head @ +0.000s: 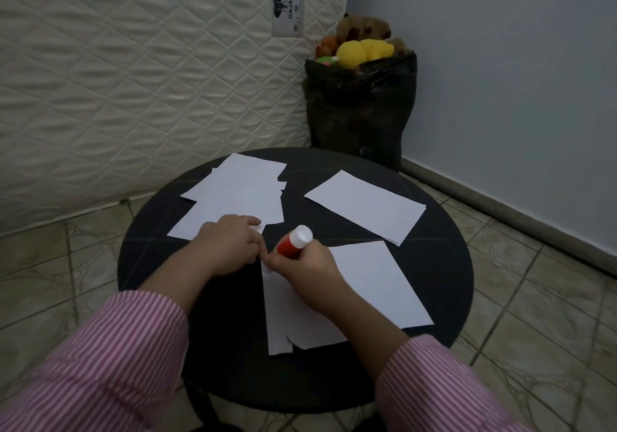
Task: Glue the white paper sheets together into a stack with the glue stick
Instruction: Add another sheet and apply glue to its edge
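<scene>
The right hand (305,266) had its grip clenched round the red barrel of the glue stick (295,242), white end tilted up and away from the person, so the working end seemed to point down at the near sheet (374,284) lying under and just beyond that grip; I judged she held it that way to rub glue along the sheet's top corner, though the tip itself was hidden by her fingers. The left hand (230,244) sat just beside the right grip, fingers curled, apparently pinching or pinning a paper edge to keep it from sliding; what exactly it held I could not make out. Beyond the left grip lay a loose pile of white sheets (240,194), overlapping and askew, probably the supply waiting their turn. Well apart from the right grip, toward the far side of the round black bench (447,241), a neater pair of sheets (367,206) lay squared together, likely the stack already glued. Her striped sleeves (110,358) hung low over the bench's near edge. Behind, a mattress (133,81) leaned upright, and a dark bag of soft toys (360,104) stood in the corner.
</scene>
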